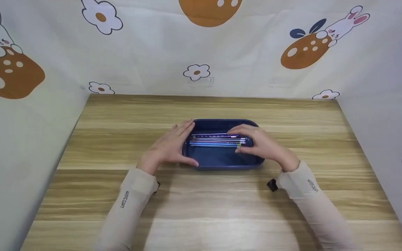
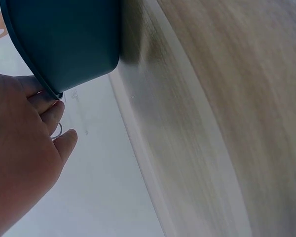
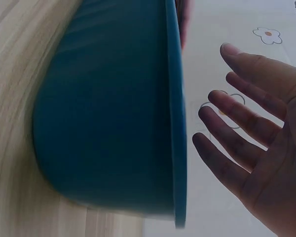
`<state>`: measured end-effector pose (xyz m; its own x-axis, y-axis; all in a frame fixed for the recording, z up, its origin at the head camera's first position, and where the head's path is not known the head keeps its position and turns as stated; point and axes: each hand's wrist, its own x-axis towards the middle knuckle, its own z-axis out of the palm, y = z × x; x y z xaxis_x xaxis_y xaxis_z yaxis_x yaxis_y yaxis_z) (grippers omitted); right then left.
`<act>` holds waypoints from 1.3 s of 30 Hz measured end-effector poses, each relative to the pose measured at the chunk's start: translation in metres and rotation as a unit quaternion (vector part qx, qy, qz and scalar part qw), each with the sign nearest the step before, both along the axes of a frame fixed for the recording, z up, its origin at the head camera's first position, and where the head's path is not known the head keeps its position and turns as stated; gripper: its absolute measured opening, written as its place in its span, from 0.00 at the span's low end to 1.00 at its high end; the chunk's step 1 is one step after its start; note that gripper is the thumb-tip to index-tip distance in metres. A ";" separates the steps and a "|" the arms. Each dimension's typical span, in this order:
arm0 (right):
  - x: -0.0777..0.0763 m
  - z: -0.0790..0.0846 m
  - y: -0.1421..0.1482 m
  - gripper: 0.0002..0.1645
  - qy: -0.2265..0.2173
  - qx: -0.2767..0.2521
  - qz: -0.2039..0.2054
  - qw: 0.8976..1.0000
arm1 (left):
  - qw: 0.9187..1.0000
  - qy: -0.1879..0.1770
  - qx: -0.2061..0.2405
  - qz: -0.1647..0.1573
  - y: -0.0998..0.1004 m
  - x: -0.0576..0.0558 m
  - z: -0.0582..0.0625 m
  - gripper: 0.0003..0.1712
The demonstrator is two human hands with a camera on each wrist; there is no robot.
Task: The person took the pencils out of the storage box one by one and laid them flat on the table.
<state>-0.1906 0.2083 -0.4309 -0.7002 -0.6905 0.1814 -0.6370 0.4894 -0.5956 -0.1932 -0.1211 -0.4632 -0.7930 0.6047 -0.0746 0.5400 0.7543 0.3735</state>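
Observation:
A dark blue rectangular bin with rounded corners stands on the table, and its outer wall fills much of the right wrist view. Inside lies a bundle of pencils, mostly purple, silver and blue, with eraser ends to the right. My left hand holds the bin's left end, fingers at the far corner and thumb at the near rim. My right hand hovers over the bin's right end, its fingers around the eraser ends from above. In the right wrist view its fingers are spread apart, holding nothing.
The wood-grain table extends around the bin. A pale cloth printed with rabbits, orange shapes and flowers rises at the back and both sides. Small dark wrist cameras protrude from the inner side of both sleeves.

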 end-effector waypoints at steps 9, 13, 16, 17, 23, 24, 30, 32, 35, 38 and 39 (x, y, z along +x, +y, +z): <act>-0.002 -0.010 -0.015 0.28 0.001 -0.003 0.025 1.000 | 1.000 0.012 0.008 -0.008 -0.001 -0.001 -0.001 0.78; -0.002 -0.013 -0.022 0.26 -0.008 0.005 0.023 1.000 | 1.000 0.010 0.008 -0.007 -0.001 -0.003 -0.001 0.78; -0.002 -0.015 -0.026 0.26 -0.019 0.016 0.020 0.999 | 1.000 0.006 0.004 -0.005 0.000 -0.003 -0.001 0.78; -0.002 -0.016 -0.027 0.26 -0.021 0.019 0.020 0.999 | 1.000 0.005 0.003 -0.004 0.000 -0.002 -0.002 0.79; -0.003 -0.019 -0.034 0.25 -0.024 0.035 0.025 0.999 | 1.000 0.002 0.001 0.000 -0.001 -0.001 -0.003 0.79; -0.004 -0.019 -0.034 0.25 -0.027 0.038 0.026 0.999 | 1.000 0.003 -0.001 0.000 -0.001 -0.001 -0.003 0.79; -0.008 -0.019 -0.039 0.25 -0.039 0.057 0.044 0.997 | 1.000 0.001 0.002 0.001 -0.001 0.000 -0.003 0.79; -0.010 -0.018 -0.039 0.25 -0.036 0.064 0.052 0.996 | 1.000 0.001 0.008 0.002 -0.002 0.000 -0.002 0.79; -0.013 -0.015 -0.039 0.24 -0.031 0.075 0.066 0.995 | 1.000 0.003 0.011 0.003 -0.001 0.001 -0.002 0.79; -0.017 -0.013 -0.040 0.23 -0.031 0.083 0.083 0.993 | 1.000 0.004 0.009 0.001 -0.001 0.001 -0.001 0.79; -0.018 -0.013 -0.040 0.22 -0.030 0.086 0.089 0.992 | 1.000 0.005 0.010 -0.001 -0.001 0.002 -0.001 0.79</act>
<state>-0.2088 0.1684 -0.4436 -0.5703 -0.8213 0.0124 -0.6884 0.4697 -0.5526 -0.1916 -0.1217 -0.4643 -0.7929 0.6070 -0.0547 0.5447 0.7460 0.3832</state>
